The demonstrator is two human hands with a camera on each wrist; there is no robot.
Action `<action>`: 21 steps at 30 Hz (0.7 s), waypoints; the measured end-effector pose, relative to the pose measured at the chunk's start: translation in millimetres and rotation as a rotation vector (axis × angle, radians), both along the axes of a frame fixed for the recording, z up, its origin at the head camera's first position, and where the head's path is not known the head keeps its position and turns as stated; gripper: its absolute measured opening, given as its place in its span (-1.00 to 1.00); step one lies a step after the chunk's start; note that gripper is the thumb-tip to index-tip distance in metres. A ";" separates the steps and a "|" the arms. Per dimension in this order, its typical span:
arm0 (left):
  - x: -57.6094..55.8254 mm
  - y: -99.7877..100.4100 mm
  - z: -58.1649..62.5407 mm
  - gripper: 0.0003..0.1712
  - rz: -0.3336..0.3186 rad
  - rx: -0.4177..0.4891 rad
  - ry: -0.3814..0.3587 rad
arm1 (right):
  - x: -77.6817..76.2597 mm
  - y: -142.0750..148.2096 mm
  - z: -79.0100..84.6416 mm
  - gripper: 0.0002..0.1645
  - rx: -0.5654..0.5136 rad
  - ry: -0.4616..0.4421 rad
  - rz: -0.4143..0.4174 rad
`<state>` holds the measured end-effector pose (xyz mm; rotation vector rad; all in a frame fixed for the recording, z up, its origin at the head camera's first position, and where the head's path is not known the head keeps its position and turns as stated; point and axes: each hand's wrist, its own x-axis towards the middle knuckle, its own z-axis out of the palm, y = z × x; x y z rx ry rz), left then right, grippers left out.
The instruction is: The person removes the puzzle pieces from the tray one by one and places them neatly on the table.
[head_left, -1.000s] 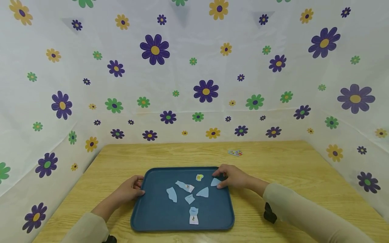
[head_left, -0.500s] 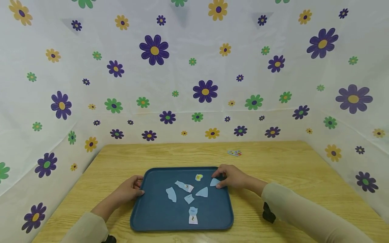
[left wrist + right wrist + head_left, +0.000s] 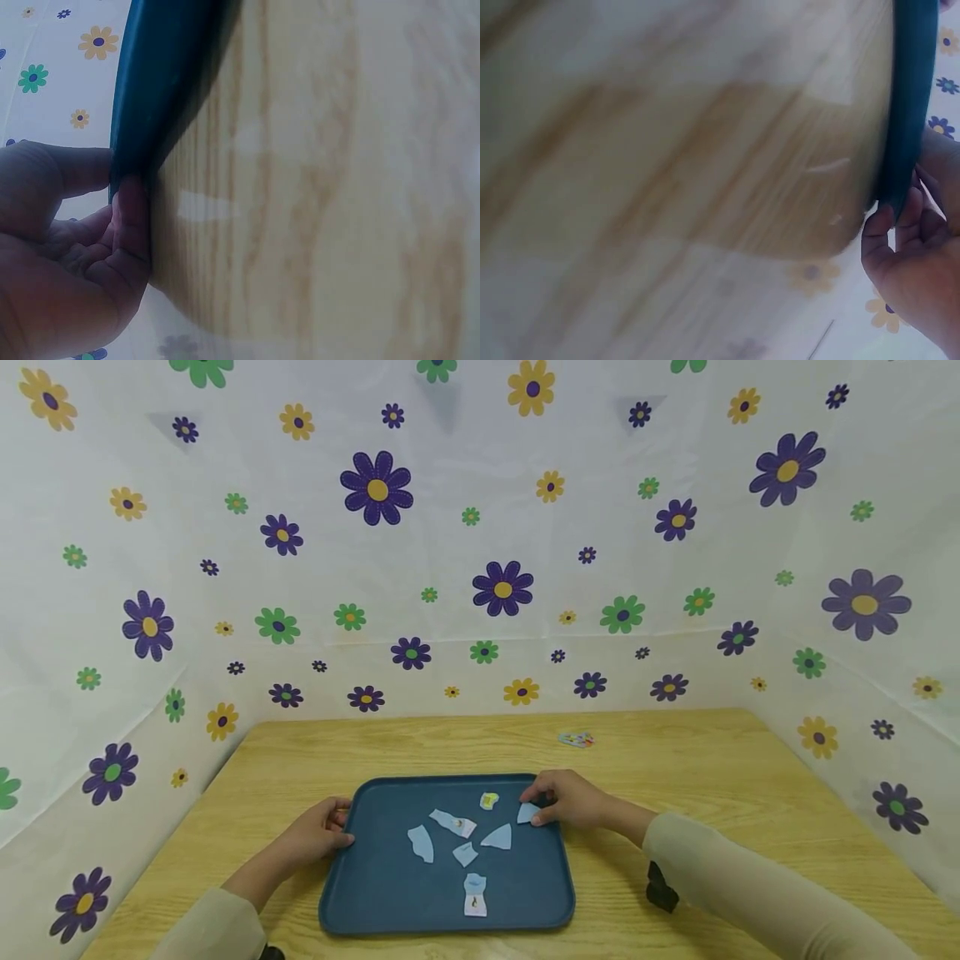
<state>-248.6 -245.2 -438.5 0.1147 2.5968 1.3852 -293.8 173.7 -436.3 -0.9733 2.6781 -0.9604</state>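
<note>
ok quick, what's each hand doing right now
Left hand: grips the left rim of the tray.
Right hand: fingers curled at the tray's far right rim, pinching a pale blue piece.

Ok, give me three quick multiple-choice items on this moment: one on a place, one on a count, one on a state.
1. Where is the left hand?
A. at the tray's left rim
B. on the far table edge
C. in the air above the tray

2. How many paper pieces lie in the blue tray?
A. three
B. seven
C. twelve

3. What is the right hand doing?
A. lying flat beside the tray
B. pinching a pale blue piece
C. holding a cup

Answers: 1 A, the fingers hold the rim in the left wrist view. 2 B, seven count out in the head view. 3 B, fingertips close on the piece near the tray's right side.
</note>
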 end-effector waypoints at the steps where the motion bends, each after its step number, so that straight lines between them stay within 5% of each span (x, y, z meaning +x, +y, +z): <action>1: 0.0 0.0 -0.1 -0.38 -0.001 0.002 -0.001 | 0.4 0.3 1.3 -0.67 -0.006 -0.004 -0.004; 21: -1.1 -3.5 -3.4 -0.38 -0.028 0.034 -0.004 | 0.4 10.2 16.3 -0.64 -0.126 -0.049 -0.091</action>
